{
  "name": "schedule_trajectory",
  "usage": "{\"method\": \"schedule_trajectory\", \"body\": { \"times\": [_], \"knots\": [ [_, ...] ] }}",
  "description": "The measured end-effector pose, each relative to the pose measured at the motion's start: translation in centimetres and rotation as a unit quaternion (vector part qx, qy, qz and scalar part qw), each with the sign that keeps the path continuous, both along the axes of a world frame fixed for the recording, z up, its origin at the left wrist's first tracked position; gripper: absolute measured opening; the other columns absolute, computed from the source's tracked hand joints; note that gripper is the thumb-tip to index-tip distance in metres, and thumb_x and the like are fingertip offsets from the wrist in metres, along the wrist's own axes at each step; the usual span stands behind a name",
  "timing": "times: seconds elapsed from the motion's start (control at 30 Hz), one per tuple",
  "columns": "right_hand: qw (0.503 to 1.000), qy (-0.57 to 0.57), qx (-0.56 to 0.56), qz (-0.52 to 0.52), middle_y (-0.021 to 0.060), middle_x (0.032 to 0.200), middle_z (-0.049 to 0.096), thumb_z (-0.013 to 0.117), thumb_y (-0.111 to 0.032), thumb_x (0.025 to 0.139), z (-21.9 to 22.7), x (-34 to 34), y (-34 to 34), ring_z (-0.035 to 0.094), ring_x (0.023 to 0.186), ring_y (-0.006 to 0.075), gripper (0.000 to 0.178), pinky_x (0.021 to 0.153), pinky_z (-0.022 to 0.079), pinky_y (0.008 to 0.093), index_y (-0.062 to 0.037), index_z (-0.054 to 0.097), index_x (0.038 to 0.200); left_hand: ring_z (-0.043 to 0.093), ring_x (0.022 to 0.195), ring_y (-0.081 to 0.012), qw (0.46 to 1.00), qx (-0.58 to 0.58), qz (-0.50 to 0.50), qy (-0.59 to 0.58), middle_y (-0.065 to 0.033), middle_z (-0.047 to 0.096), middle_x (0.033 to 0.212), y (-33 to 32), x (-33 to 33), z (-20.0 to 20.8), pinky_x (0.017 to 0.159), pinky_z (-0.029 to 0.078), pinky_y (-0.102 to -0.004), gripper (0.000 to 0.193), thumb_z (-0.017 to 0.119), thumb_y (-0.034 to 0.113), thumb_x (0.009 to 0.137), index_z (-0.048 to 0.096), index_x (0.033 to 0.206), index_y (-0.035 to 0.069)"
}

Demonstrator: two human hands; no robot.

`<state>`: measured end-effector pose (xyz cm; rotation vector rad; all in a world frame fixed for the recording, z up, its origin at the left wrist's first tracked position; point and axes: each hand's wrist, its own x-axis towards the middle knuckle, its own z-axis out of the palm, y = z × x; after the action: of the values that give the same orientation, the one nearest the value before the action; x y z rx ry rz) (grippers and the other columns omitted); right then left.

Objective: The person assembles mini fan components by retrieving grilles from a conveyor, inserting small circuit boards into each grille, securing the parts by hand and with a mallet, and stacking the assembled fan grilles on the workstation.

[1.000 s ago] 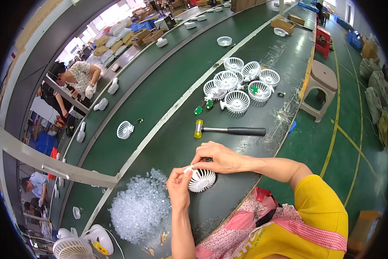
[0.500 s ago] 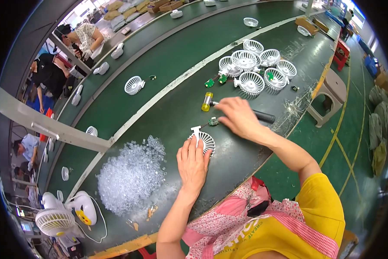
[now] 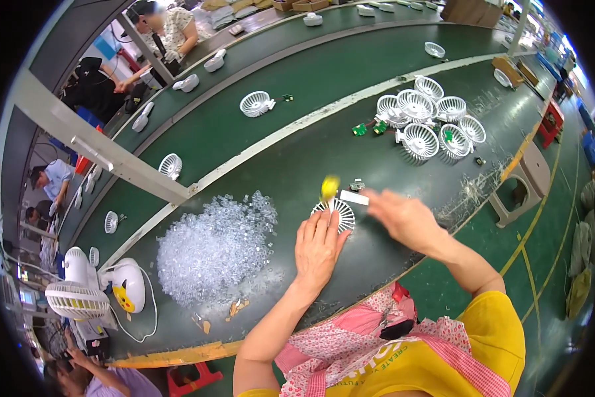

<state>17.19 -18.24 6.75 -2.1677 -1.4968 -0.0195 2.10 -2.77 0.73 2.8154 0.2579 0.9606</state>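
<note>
My left hand (image 3: 319, 246) holds a round white fan cage (image 3: 342, 215) down on the dark worktop, fingers together over its hub and thumb at its edge. My right hand (image 3: 407, 221) is closed round the handle of a small mallet, blurred by motion. The mallet's yellow head (image 3: 330, 188) is over the cage's upper edge, near my left fingertips. Between head and hand a pale strip (image 3: 354, 198) shows, perhaps the shaft. A small circuit board (image 3: 357, 184) lies just beyond it. My right palm hides the rest of the handle.
A heap of clear plastic bits (image 3: 215, 251) lies left of my hands. Several white fan cages (image 3: 420, 141) with green boards are piled at the far right. Beyond the pale rail, a belt (image 3: 330, 73) carries fan parts. A white desk fan (image 3: 78, 299) stands at the left edge.
My right hand has picked up the mallet from the worktop and brought its head over the fan cage. My left hand stays on the cage. The whole view has shifted.
</note>
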Motion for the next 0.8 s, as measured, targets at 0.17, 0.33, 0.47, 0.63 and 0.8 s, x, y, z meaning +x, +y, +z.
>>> {"method": "schedule_trajectory", "body": {
  "times": [0.17,0.33,0.47,0.63,0.8],
  "knots": [
    [0.996,-0.004,0.063,-0.070,0.0136,0.085,0.062,0.062,-0.019,0.094,-2.5,3.6,1.0,0.063,0.069,0.0365,0.025,0.060,0.051,0.0459,-0.0066,0.065,0.115,0.062,0.100,-0.0248,0.996,-0.048,-0.005,-0.073,-0.0086,0.065,0.108,2.4,-0.6,0.8,0.088,0.046,-0.0400,0.034,0.078,0.015,0.079,0.066,0.109,0.005],
    [0.989,-0.058,0.129,-0.032,0.0107,0.114,0.059,0.066,-0.008,0.086,-3.9,5.1,2.9,0.055,0.107,0.0324,0.033,0.089,0.044,0.0417,-0.0044,0.062,0.118,0.055,0.094,-0.0255,0.983,0.007,0.173,-0.065,-0.0066,0.061,0.095,9.9,0.7,3.2,0.081,0.040,-0.0404,0.021,0.075,0.012,0.081,0.068,0.100,0.007],
    [0.991,0.000,0.086,0.105,0.0097,0.114,0.062,0.065,-0.011,0.089,-3.5,3.6,5.8,0.055,0.109,0.0294,0.028,0.094,0.042,0.0415,-0.0055,0.065,0.116,0.053,0.092,-0.0277,0.969,0.001,0.243,0.040,-0.0077,0.061,0.092,13.9,1.2,1.7,0.080,0.039,-0.0420,0.015,0.077,0.015,0.078,0.070,0.088,0.007],
    [0.992,0.010,0.009,0.128,0.0064,0.093,0.059,0.066,-0.016,0.090,-4.7,3.5,8.3,0.054,0.098,0.0258,0.016,0.088,0.040,0.0393,-0.0075,0.070,0.103,0.053,0.088,-0.0281,0.963,-0.008,0.254,0.091,-0.0076,0.063,0.085,15.3,0.9,1.1,0.077,0.038,-0.0422,0.013,0.078,0.014,0.075,0.069,0.081,0.007],
    [0.970,0.173,0.083,0.147,0.0088,0.090,0.061,0.064,-0.014,0.092,-4.6,3.3,8.6,0.058,0.091,0.0272,0.014,0.083,0.044,0.0395,-0.0034,0.068,0.100,0.056,0.089,-0.0215,0.976,-0.048,0.190,-0.098,-0.0056,0.066,0.085,13.2,1.5,2.5,0.079,0.040,-0.0362,0.010,0.074,0.015,0.084,0.068,0.086,0.007]
  ]
}}
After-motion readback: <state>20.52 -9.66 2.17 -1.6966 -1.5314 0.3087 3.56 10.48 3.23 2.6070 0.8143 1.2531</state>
